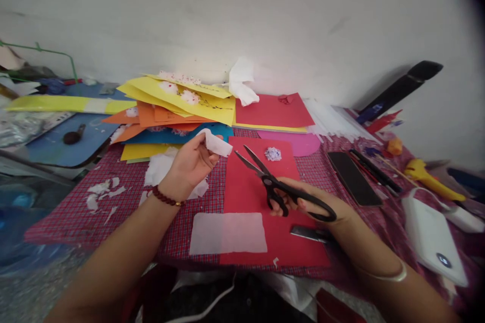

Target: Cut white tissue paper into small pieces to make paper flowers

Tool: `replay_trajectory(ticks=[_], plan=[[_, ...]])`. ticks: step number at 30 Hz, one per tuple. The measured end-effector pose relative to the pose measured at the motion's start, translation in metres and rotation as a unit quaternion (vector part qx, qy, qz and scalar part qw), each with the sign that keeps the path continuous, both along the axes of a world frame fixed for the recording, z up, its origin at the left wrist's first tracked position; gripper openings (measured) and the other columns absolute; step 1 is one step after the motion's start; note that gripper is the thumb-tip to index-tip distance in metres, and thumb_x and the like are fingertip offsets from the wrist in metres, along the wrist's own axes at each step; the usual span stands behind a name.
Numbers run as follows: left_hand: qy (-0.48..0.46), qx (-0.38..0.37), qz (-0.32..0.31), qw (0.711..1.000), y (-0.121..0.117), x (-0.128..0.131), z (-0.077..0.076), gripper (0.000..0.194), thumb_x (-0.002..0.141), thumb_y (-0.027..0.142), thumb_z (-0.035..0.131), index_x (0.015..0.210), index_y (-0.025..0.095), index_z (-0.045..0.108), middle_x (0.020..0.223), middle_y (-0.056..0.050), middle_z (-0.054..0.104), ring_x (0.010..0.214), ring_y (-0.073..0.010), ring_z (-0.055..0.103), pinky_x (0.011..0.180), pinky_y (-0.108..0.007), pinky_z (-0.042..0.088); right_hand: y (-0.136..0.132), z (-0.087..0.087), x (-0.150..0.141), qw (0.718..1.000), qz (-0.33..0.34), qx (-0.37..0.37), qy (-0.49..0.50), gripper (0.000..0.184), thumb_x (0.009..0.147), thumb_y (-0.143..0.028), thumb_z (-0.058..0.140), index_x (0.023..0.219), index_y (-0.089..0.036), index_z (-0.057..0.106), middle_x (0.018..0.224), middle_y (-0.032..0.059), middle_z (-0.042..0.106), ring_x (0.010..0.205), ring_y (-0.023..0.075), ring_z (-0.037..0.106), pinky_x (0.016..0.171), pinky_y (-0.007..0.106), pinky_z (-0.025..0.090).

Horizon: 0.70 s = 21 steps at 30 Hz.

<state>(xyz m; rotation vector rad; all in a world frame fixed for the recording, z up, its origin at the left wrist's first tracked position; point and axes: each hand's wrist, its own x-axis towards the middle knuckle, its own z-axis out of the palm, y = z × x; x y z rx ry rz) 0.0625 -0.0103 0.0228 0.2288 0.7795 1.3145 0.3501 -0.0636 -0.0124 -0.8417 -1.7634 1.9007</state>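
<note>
My left hand (pixel 194 161) pinches a small folded piece of white tissue paper (pixel 219 145) between thumb and fingers. To its right, my right hand (pixel 295 194) grips black-handled scissors (pixel 270 180). Their blades are apart and point toward the tissue paper without touching it. Below both hands lies a red sheet (pixel 246 186) with a small white-and-purple paper flower (pixel 273 154) near its top. A rectangular strip of white tissue (pixel 229 233) lies flat over the sheet's lower left edge. Under my right wrist, a dark flat blade (pixel 308 233) is partly hidden.
Stacked yellow cards (pixel 182 98) with flowers stand by the wall, beside a red card (pixel 273 111) and crumpled tissue (pixel 242 83). Paper scraps (pixel 100 192) lie left. Rightward are a phone (pixel 354 179), a yellow glue gun (pixel 432 180) and a white power bank (pixel 434 237).
</note>
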Motion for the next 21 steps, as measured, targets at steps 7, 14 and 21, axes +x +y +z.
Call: replay_trajectory(ticks=[7, 14, 21], plan=[[0.007, -0.010, -0.022, 1.000, -0.003, 0.003, -0.001, 0.033, 0.106, 0.018, 0.037, 0.082, 0.017, 0.059, 0.069, -0.003, 0.069, 0.050, -0.0090, 0.062, 0.037, -0.016, 0.040, 0.000, 0.003, -0.003, 1.000, 0.014, 0.003, 0.012, 0.061, 0.087, -0.064, 0.064, 0.131, -0.022, 0.056, 0.099, 0.0066, 0.067, 0.086, 0.0188, 0.063, 0.079, 0.034, 0.052], [0.040, 0.013, -0.016, 0.999, -0.005, 0.008, -0.006, 0.027, 0.104, 0.016, 0.039, 0.084, 0.017, 0.057, 0.066, -0.001, 0.067, 0.055, -0.0108, 0.065, 0.047, -0.019, 0.052, 0.001, 0.001, -0.004, 0.998, 0.028, -0.007, 0.048, 0.056, 0.089, -0.060, 0.065, 0.128, -0.021, 0.059, 0.098, 0.0063, 0.068, 0.085, 0.0168, 0.064, 0.078, 0.030, 0.053], [0.070, 0.124, -0.046, 0.989, -0.008, 0.009, -0.019, 0.013, 0.089, 0.025, 0.067, 0.083, 0.015, 0.062, 0.072, -0.002, 0.070, 0.068, -0.0144, 0.070, 0.063, -0.026, 0.061, 0.003, -0.019, 0.000, 0.994, 0.042, -0.017, 0.104, 0.067, 0.090, -0.057, 0.068, 0.139, -0.015, 0.051, 0.102, 0.0085, 0.067, 0.090, 0.0172, 0.065, 0.079, 0.030, 0.052]])
